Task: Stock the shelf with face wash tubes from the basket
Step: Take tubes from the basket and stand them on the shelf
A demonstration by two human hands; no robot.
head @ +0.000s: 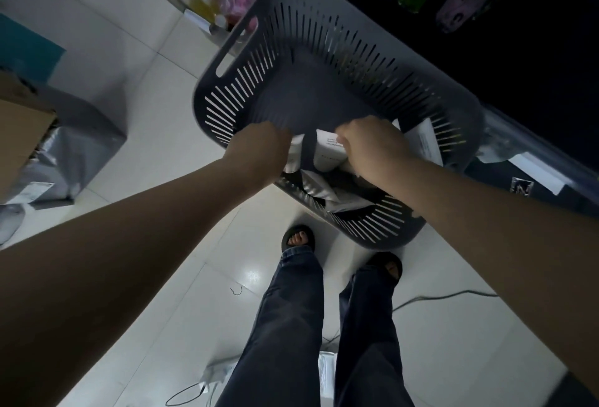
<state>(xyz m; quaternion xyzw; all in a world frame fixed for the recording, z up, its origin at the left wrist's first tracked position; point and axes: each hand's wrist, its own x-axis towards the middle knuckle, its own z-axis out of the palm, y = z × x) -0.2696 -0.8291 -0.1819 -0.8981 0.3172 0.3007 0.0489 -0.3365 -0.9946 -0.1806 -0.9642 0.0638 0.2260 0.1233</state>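
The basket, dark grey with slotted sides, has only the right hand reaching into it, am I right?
Not quite: both hands reach into it. The head view shows the left hand and the right hand inside the dark grey, slotted basket, among white tubes.

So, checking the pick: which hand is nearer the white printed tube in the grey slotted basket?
Right: right hand grips the white printed tube; left hand sits left of it.

One basket point(324, 89), two hands point(259, 147), three white tubes point(329, 152) (partly hidden), two feet point(298, 238), one box point(19, 134).
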